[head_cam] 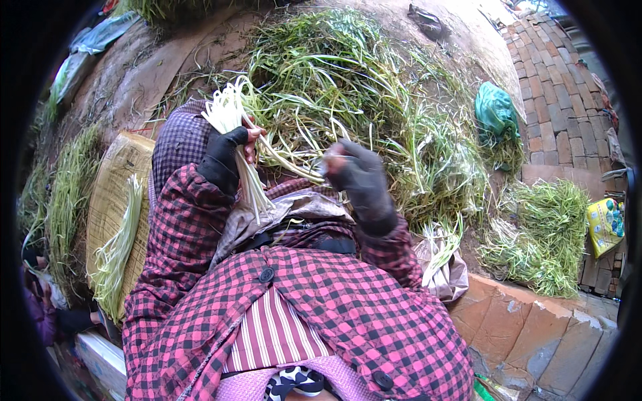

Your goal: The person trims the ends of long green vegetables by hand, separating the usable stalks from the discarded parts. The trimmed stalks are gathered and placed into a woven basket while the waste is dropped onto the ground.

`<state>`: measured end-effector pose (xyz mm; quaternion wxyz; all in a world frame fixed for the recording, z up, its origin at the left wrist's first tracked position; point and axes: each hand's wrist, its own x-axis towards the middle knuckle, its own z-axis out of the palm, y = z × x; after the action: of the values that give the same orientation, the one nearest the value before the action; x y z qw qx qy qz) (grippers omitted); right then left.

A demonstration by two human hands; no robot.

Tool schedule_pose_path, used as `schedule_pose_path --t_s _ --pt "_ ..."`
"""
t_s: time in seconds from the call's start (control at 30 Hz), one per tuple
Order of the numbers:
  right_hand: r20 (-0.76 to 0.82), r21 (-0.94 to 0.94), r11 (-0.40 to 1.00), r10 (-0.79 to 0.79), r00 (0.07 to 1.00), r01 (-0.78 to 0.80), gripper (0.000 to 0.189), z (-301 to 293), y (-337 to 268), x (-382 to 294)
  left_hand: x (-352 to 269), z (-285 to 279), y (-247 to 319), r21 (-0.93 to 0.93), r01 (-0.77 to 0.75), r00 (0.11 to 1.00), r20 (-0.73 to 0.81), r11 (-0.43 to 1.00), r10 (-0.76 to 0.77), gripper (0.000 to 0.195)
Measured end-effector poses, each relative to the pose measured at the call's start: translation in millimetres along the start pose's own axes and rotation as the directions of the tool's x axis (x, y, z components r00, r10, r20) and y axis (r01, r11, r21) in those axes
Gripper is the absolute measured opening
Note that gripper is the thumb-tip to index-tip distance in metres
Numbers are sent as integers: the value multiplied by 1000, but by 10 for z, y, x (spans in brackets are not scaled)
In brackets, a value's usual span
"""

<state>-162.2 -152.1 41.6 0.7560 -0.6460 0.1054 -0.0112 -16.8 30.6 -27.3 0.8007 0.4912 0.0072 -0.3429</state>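
My left hand [235,145], in a dark fingerless glove, grips a bundle of long pale stalks [225,108]. Their whitish ends fan out above the fist, and other lengths hang below it toward my lap. A few stalks bend from this bundle toward my right hand [353,175]. That hand, gloved the same way, is blurred, with its fingers curled; whether it pinches a stalk is unclear. In front of both hands spreads a large heap of loose green stalks and leaves [326,75]. A greyish cloth [301,204] covers part of my lap.
To the left, a pale bunch [120,240] lies on a yellowish printed sack [118,170], beside greener stalks [75,195]. Rightward are a green plastic bag [495,110], a trimmed green pile [546,235], a yellow package [604,225] and brick paving [556,90]. Someone's purple sleeve [42,316] shows lower left.
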Motion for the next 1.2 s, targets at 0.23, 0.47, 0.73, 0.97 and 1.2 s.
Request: schedule_pose_path --t_s 0.23,0.47,0.73,0.97,1.2 --pt "95 -372 914 -134 986 160 19 336 642 343 -10 51 -40 130 14 990 134 991 -31 27" --pt "34 -138 985 -99 994 103 21 311 495 371 -56 64 34 26 112 955 272 993 -114 31" --pt "339 57 995 57 939 -81 32 415 601 454 -160 162 143 10 195 959 207 981 -192 31" --pt "374 -90 957 290 881 -277 23 70 350 151 -42 18 161 201 124 956 237 972 -171 31" --pt "100 -224 974 -23 995 45 25 -414 134 119 272 -288 1337 -276 -378 605 649 884 461 20"
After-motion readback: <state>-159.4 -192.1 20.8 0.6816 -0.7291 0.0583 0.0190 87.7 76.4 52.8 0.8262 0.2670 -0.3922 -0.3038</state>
